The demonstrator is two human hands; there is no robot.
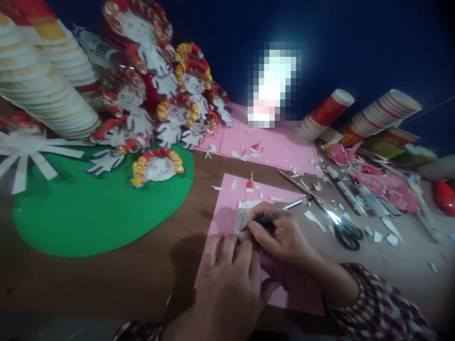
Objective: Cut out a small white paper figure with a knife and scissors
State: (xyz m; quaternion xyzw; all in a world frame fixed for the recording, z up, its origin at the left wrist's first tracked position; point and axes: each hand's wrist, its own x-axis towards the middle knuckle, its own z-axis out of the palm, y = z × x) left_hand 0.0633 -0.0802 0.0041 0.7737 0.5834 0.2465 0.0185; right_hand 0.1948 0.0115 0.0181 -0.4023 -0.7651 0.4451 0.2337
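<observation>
My right hand (286, 237) grips a slim pen (287, 207), its tip down on a small piece of white paper (244, 207) with dark drawn lines. That paper lies on a pink sheet (221, 212). Spread over the lower part of both, my left hand (229, 279) rests with its fingers apart and bent, pressing down near the pen tip. It covers part of the white paper. A small red, white and yellow cutout (250, 184) sits on the pink sheet above my hands.
Right of my hands lie scissors (346, 236), a thin stick (295, 182), a marker (344, 189) and paper scraps. Stacked paper cups (386, 116) stand behind. At left are a green oval sheet (95, 218), paper dolls (137, 111) and taller cup stacks (39, 85).
</observation>
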